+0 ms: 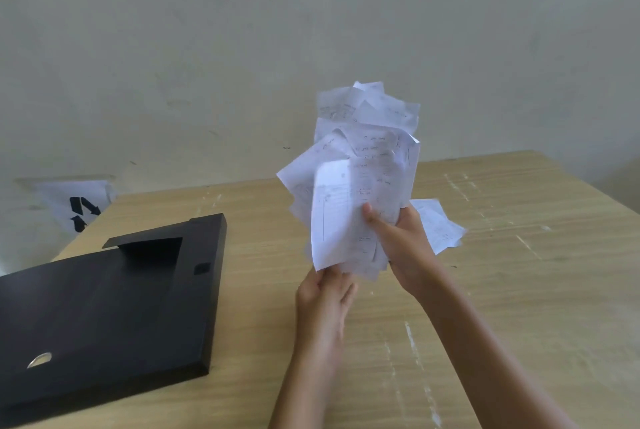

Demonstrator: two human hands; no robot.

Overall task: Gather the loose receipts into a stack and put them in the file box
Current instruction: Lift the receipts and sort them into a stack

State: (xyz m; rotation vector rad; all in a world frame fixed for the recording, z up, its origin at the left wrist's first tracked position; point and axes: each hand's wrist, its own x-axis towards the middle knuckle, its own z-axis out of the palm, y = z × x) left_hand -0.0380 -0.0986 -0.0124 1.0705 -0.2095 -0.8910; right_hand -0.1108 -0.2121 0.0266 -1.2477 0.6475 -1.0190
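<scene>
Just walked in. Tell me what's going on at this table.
A person is gathering receipts into a bunch, held upright above the wooden table. The right hand grips the bunch from the side with the thumb on the front sheet, and the left hand supports the bottom edges. The sheets are still uneven and fanned out. The black file box lies flat on the table to the left, looking closed, with nothing put in yet.
</scene>
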